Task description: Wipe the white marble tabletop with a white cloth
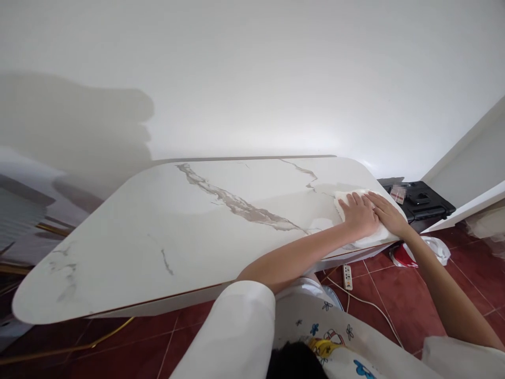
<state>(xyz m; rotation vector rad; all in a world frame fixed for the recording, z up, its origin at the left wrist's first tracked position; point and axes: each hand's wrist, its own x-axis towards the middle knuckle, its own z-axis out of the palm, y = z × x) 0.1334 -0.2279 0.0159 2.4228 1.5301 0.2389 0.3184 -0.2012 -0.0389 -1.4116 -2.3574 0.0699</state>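
Observation:
A white marbled tabletop (177, 221) stretches across the view against a white wall. Near its right end lies a white cloth (341, 206), spread flat on the surface. My left hand (359, 215) rests palm down on the cloth, fingers spread. Just to its right, my right hand (387, 212) also presses flat on the cloth, its fingers extended and its fingertips close to my left hand. Part of the cloth is hidden under both hands.
A black case (430, 202) stands beyond the table's right end. On the red tiled floor (414, 310) are a white power strip (347, 277) with a cord and a white plastic bag (437, 250). A wall (252, 79) rises behind the table.

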